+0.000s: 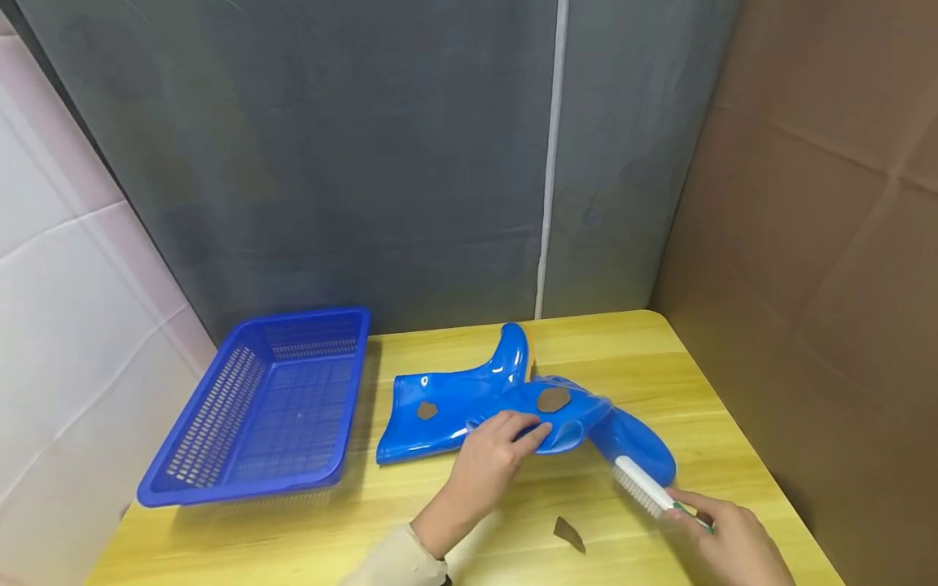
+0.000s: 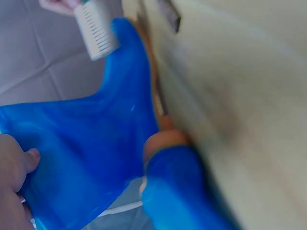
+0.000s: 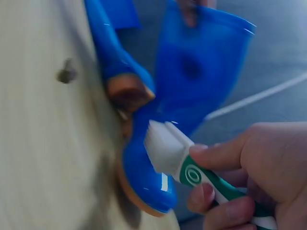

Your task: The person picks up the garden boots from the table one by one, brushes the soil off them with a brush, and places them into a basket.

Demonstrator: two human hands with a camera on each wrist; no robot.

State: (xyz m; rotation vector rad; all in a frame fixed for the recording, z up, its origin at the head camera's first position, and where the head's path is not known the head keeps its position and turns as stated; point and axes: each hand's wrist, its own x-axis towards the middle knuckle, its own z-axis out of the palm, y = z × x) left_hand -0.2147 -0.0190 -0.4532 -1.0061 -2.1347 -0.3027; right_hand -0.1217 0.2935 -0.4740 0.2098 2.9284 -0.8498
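Observation:
My left hand (image 1: pixel 487 460) grips a blue rain boot (image 1: pixel 636 446) by the top of its shaft, thumb on the outside in the left wrist view. This boot's toe points right, and a brown patch (image 1: pixel 553 400) shows on its shaft. In my right hand (image 1: pixel 736 541) is a scrub brush (image 3: pixel 165 148) with a white head and a green and white handle. The bristles face away from the boot in the head view, the brush head right by the toe. A second blue rain boot (image 1: pixel 465 399) lies behind on its side, with another brown patch (image 1: pixel 427 410).
A blue plastic basket (image 1: pixel 344 423) stands at the table's left. One loose brown piece (image 1: pixel 569 534) lies on the yellow wood-grain table (image 1: pixel 410 521) near the front. A dark panel (image 1: pixel 366 163) rises behind, and a brown wall (image 1: pixel 821 244) borders the right.

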